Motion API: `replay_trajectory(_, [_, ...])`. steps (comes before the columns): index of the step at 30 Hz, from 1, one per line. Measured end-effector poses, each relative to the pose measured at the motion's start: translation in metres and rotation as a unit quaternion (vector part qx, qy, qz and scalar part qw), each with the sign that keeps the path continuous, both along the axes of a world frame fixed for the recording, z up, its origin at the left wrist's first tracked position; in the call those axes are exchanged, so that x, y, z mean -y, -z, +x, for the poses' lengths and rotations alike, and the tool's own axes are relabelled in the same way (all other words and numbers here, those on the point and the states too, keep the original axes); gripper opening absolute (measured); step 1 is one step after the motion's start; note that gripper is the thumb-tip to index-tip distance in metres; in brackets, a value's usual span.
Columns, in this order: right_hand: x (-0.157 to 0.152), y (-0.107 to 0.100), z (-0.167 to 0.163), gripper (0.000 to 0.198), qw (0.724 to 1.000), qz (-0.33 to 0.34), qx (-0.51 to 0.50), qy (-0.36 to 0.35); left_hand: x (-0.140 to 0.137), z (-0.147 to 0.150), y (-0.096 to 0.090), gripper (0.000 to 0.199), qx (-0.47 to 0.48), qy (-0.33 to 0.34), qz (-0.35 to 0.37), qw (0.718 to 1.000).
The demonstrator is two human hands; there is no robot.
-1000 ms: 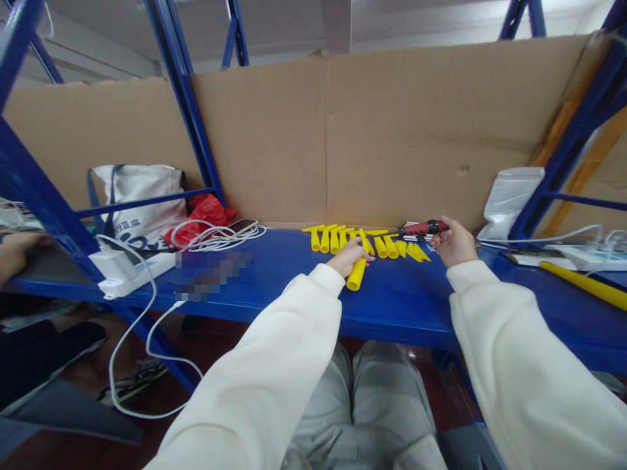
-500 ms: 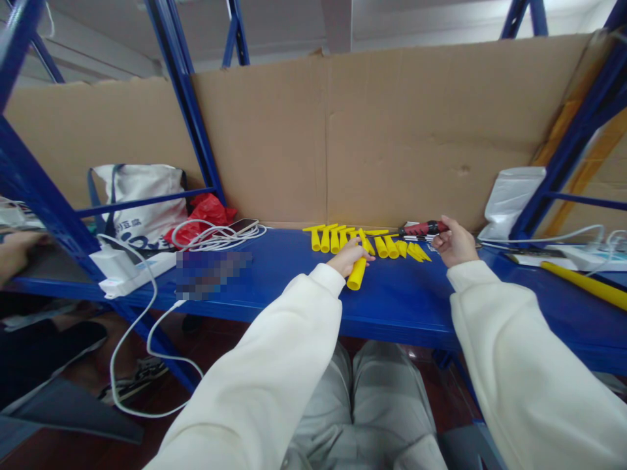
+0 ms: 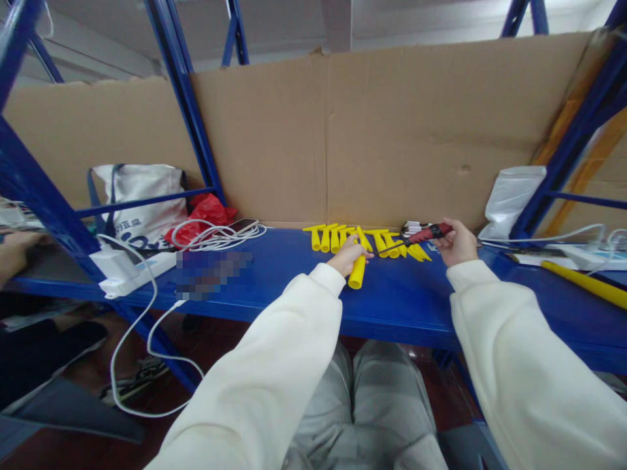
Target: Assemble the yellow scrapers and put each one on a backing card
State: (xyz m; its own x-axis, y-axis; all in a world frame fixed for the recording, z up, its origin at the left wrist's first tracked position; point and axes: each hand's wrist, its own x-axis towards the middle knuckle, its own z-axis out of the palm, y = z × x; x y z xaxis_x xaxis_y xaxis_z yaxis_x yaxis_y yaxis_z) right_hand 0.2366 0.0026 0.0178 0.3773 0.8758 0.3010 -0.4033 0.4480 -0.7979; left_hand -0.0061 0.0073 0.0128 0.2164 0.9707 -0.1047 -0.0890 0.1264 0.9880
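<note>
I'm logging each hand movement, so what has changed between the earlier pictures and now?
The screwdriver in the right hand has tilted: its tip has swung down in the view, close to the left hand. Nothing was newly grasped or let go. The left hand still holds the yellow tube, and the white bag stayed put.

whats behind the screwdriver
Behind the screwdriver are yellow tubes, something black and white and, farther back, cardboard. The parts of these that it directly covers can't be seen.
</note>
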Motion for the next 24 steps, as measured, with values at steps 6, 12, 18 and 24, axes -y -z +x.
replay_trajectory(6, [0.011,-0.006,-0.017,0.041,0.999,-0.045,0.003,0.024,0.003,0.000,-0.002,0.091,0.006,-0.010,0.002,1.000])
replay_trajectory(12, [0.015,-0.010,-0.027,0.035,0.985,-0.167,0.047,0.009,0.005,0.000,-0.003,0.086,0.025,-0.024,0.015,0.999])
replay_trajectory(18, [0.017,-0.004,-0.037,0.028,0.941,-0.260,0.211,-0.053,0.003,0.001,-0.003,0.083,0.042,-0.051,0.026,0.998])
replay_trajectory(24, [0.020,0.006,-0.038,0.024,0.854,-0.271,0.427,-0.119,-0.001,0.003,0.000,0.082,0.041,-0.077,0.039,0.995])
